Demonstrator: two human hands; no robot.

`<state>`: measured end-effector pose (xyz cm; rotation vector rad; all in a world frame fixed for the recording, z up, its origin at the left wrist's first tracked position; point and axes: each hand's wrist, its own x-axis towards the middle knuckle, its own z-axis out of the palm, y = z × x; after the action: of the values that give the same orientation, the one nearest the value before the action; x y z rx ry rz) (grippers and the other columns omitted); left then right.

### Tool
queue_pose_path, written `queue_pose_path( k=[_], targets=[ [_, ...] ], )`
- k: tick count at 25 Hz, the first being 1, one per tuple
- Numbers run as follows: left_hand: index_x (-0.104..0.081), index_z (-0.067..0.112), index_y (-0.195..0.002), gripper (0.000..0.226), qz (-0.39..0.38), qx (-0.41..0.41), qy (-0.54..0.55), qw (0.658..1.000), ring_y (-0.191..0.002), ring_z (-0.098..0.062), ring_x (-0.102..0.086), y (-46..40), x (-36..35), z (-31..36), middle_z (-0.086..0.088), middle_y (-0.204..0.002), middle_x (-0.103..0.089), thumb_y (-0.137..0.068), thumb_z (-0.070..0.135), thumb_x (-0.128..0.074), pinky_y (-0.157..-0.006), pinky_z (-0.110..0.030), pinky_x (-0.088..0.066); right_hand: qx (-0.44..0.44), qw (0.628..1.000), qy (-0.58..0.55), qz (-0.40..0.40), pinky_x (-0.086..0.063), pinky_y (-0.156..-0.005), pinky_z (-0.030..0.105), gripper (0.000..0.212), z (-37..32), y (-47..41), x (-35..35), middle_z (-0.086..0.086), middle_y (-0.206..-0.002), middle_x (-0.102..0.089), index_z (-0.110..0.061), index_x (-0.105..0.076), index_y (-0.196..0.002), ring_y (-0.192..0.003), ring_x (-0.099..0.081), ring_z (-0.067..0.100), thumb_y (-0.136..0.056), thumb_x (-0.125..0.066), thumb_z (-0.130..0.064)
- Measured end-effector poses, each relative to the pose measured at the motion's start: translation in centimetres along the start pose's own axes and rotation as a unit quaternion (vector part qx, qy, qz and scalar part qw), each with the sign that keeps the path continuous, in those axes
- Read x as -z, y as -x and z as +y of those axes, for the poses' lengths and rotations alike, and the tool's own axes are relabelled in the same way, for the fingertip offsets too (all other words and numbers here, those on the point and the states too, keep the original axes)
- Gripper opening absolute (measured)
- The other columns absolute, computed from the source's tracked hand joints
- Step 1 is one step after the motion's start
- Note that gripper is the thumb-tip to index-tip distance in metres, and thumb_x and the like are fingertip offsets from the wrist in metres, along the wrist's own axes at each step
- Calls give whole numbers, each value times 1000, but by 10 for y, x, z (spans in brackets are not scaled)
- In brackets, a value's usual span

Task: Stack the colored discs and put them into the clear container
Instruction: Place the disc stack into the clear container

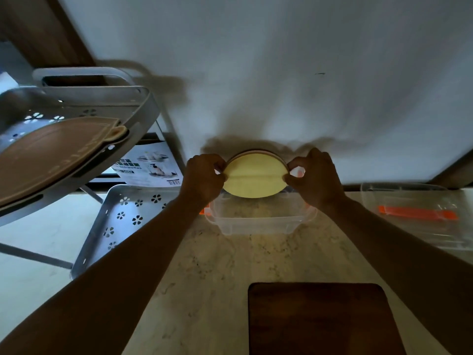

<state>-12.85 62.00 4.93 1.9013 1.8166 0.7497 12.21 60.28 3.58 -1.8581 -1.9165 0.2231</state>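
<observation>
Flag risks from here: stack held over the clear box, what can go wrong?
1. Disc stack is pinched only at its edges by left hand and right hand; back discs may slip out of the grip.
2. Stack looks about as wide as the clear container; it may catch on the rim.

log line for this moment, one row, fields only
stage: lowering | left hand: gripping disc stack | right hand: gripping stack | stack: upright on edge above clear container | lid: off, right
</observation>
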Motion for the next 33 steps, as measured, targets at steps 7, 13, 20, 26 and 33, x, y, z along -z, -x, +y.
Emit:
queue_pose_path(
  k=[7,13,20,26,33],
  targets=[
    [-68,20,-96,20,13,-36,-88,995,-98,-27,-58,2,-13,-2,-2,-97,-73,-78,12,-72,-89,-47,-47,-33,999,37,-10,-36,-80,32,20,0,-5,-7,0,-91,-42,-27,-73,-96,-101,-49,29,-78,-73,-38],
    [-68,19,-100,22,33,-47,-106,993,-104,-27,-52,2,-16,-4,3,-99,-73,-79,12,-68,-88,-42,-37,-38,998,49,0,-40,-84,36,21,-3,-5,-8,10,-102,-55,-26,-74,-99,-102,-49,31,-81,-70,-36],
    [-67,17,-98,22,38,-43,-83,995,-104,-27,-51,5,-15,0,3,-97,-72,-78,10,-66,-87,-41,-35,-47,999,23,-1,-39,-85,37,23,-6,-3,-6,4,-97,-45,-23,-72,-101,-104,-47,30,-82,-70,-35],
    [-68,19,-99,22,38,-42,-110,992,-104,-26,-51,5,-17,-1,3,-96,-72,-78,13,-67,-84,-38,-34,-42,999,27,-3,-40,-87,37,23,-4,0,-12,3,-98,-40,-22,-73,-100,-105,-45,30,-81,-73,-34],
    [-71,14,-99,18,68,-49,-109,991,-100,-30,-53,6,-22,-1,-5,-92,-73,-84,16,-64,-82,-40,-42,-35,997,66,19,-42,-88,41,24,-4,-2,-15,13,-108,-54,-19,-75,-104,-104,-49,33,-85,-68,-33]
  ],
)
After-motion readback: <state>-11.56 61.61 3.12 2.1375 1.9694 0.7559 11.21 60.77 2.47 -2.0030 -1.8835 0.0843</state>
